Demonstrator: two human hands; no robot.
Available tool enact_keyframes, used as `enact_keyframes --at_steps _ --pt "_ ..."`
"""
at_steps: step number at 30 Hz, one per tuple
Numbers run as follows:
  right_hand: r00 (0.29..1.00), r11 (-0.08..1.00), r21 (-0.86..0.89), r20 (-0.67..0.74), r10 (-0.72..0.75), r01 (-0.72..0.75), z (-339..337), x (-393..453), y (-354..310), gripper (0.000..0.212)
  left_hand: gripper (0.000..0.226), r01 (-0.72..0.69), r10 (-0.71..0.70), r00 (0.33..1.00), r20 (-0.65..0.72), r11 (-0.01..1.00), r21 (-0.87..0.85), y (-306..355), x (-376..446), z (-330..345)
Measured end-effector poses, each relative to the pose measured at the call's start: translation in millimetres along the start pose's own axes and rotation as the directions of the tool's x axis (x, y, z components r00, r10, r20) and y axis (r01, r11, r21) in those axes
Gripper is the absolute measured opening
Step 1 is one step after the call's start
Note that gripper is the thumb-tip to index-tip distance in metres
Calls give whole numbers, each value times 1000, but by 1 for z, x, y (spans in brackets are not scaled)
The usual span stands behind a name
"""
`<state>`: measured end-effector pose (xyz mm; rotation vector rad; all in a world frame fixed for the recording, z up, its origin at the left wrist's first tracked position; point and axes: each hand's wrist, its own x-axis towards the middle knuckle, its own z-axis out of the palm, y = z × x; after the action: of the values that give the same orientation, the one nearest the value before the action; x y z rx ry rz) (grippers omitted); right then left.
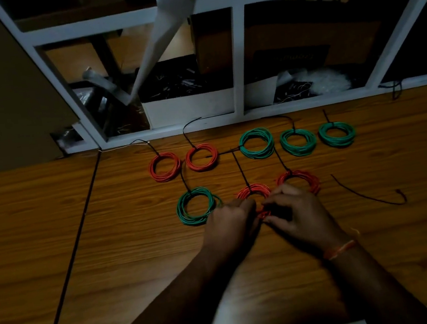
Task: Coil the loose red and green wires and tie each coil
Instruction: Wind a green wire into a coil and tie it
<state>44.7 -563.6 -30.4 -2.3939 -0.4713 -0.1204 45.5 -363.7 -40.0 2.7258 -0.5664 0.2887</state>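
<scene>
A red wire coil (pixel 253 191) lies on the wooden table (pixel 137 252) near its middle. My left hand (pixel 230 224) and my right hand (pixel 297 210) meet over its near side, fingers curled, pinching the red wire there. A black tie runs up from the coil's far edge. A green coil (pixel 195 206) lies just left of my left hand. Another red coil (pixel 299 179) lies behind my right hand. A back row holds two red coils (pixel 165 167) and three green coils (pixel 256 143), each with a black tie.
A loose black tie (pixel 367 194) lies on the table to the right of my hands. White shelving (pixel 237 59) with boxes and dark clutter stands along the table's far edge. A dark seam (pixel 80 224) runs down the table on the left.
</scene>
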Motion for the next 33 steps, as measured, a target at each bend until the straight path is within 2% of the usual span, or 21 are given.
enact_keyframes --at_steps 5,8,12,16,19,23,26,30,33 --pt "986 986 -114 -97 -134 122 13 -4 6 16 22 6 -5 1000 3 999 -43 -3 3 -5" --pt "972 967 -200 -141 -187 157 22 -7 10 17 25 -9 10 999 37 999 -50 -4 6 -6" --pt "962 951 -281 -196 -188 128 29 -8 9 20 25 -40 40 998 47 999 10 -2 8 -8" --pt "960 955 -288 -238 -147 75 35 -10 10 20 27 -27 32 990 135 999 -38 -4 15 -7" --pt "964 962 -268 -237 -123 57 37 -12 11 22 19 4 16 979 203 995 -95 -11 24 -8" --pt "962 977 -212 -259 -85 30 34 -10 12 21 14 63 -49 991 124 992 -109 -10 24 -6" --pt "961 986 -166 -275 -27 -19 31 -9 13 27 17 50 -41 997 65 986 -156 -9 19 -5" --pt "974 984 -168 -228 18 -57 28 -7 14 33 28 1 14 997 71 979 -205 -15 14 -8" --pt "982 979 -188 -184 49 -84 29 -5 13 36 28 -9 24 998 66 974 -226 -15 11 -6"
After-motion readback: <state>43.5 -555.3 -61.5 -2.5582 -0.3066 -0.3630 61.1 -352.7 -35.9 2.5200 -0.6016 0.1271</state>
